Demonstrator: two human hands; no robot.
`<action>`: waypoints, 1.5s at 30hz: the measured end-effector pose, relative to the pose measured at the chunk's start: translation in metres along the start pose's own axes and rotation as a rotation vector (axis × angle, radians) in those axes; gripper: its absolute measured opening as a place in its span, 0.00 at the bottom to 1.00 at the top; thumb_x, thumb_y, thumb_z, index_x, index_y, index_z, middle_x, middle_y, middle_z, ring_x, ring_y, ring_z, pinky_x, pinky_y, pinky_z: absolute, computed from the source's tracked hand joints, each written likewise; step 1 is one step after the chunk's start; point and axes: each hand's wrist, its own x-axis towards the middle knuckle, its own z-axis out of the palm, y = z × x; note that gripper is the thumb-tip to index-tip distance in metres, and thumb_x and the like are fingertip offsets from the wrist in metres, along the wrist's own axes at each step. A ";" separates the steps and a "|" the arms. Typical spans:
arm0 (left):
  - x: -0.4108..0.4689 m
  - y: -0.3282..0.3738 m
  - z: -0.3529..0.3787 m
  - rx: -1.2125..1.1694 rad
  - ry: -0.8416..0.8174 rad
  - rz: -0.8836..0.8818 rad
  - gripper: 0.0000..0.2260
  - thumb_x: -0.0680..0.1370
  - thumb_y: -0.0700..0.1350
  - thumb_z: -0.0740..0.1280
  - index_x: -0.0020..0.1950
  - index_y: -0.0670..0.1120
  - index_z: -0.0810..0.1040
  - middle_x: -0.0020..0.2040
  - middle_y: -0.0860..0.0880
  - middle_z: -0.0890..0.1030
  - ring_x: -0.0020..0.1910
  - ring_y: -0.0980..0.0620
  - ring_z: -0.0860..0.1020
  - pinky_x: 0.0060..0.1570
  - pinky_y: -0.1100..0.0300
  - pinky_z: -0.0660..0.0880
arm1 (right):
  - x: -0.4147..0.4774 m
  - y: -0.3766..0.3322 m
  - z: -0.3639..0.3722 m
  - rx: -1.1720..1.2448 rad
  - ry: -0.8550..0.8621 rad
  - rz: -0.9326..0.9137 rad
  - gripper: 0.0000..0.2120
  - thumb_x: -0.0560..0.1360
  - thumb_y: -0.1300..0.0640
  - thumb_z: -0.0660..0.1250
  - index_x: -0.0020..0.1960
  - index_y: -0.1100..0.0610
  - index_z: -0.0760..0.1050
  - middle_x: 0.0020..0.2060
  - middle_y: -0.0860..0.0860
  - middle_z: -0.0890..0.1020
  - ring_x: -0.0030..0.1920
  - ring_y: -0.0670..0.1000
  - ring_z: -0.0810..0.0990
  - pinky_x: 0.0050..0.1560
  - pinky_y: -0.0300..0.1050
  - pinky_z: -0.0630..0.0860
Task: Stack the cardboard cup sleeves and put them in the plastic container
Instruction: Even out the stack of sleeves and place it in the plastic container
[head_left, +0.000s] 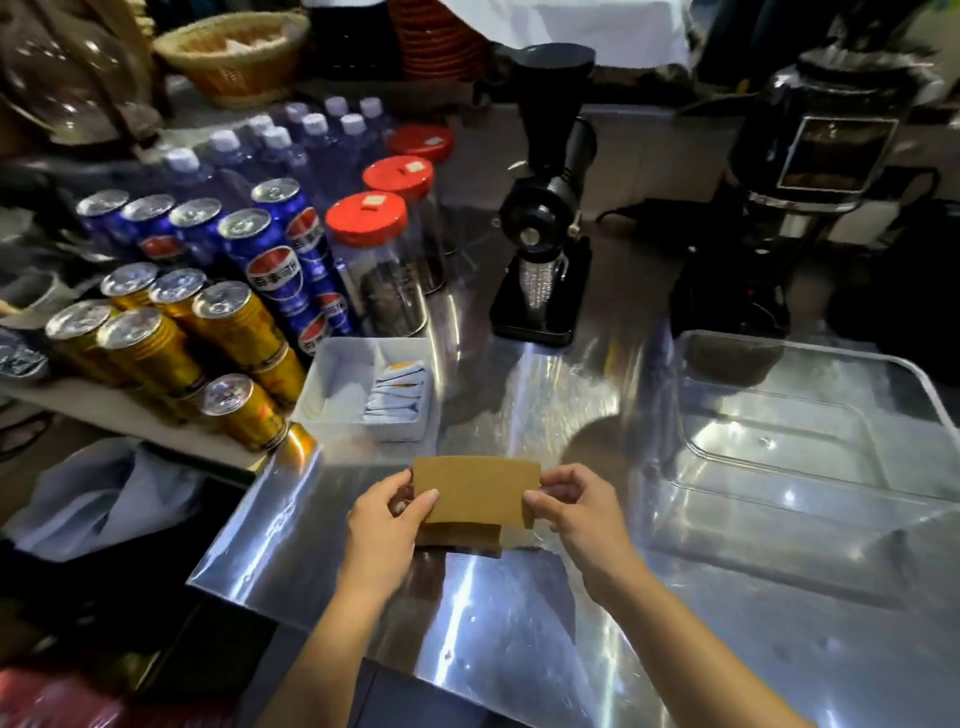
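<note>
A flat brown cardboard cup sleeve (480, 488) is held just above the steel counter, near its front. My left hand (387, 525) pinches its left end and my right hand (576, 512) pinches its right end. Under it lies a second brown sleeve (460, 538), partly hidden, resting on the counter; how many lie beneath I cannot tell. The clear plastic container (810, 452) stands to the right of my hands, with nothing inside it.
A white divided tray (363, 387) with packets sits behind my hands. Stacked cans (234, 322), red-lidded jars (379, 260) and water bottles fill the left. A black grinder (545, 234) and a coffee machine (810, 171) stand at the back.
</note>
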 end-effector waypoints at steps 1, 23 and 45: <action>0.000 -0.003 -0.003 0.009 0.010 -0.022 0.15 0.72 0.40 0.70 0.58 0.40 0.78 0.48 0.44 0.82 0.48 0.47 0.79 0.52 0.54 0.75 | 0.000 0.001 0.005 -0.026 -0.012 0.013 0.08 0.69 0.69 0.69 0.43 0.60 0.73 0.34 0.55 0.75 0.33 0.49 0.74 0.28 0.28 0.70; 0.025 -0.017 -0.025 -0.098 -0.212 -0.445 0.07 0.67 0.36 0.74 0.40 0.43 0.77 0.42 0.46 0.82 0.43 0.47 0.80 0.48 0.53 0.76 | 0.005 0.017 0.033 -0.122 -0.060 0.265 0.11 0.69 0.68 0.69 0.48 0.63 0.70 0.41 0.60 0.74 0.34 0.51 0.72 0.32 0.41 0.68; 0.000 -0.035 -0.023 -0.074 -0.333 -0.101 0.19 0.66 0.30 0.72 0.50 0.48 0.73 0.46 0.49 0.82 0.47 0.57 0.79 0.40 0.71 0.75 | -0.006 0.028 0.012 -0.139 -0.309 0.026 0.21 0.65 0.75 0.67 0.40 0.48 0.79 0.41 0.53 0.79 0.48 0.55 0.79 0.51 0.62 0.78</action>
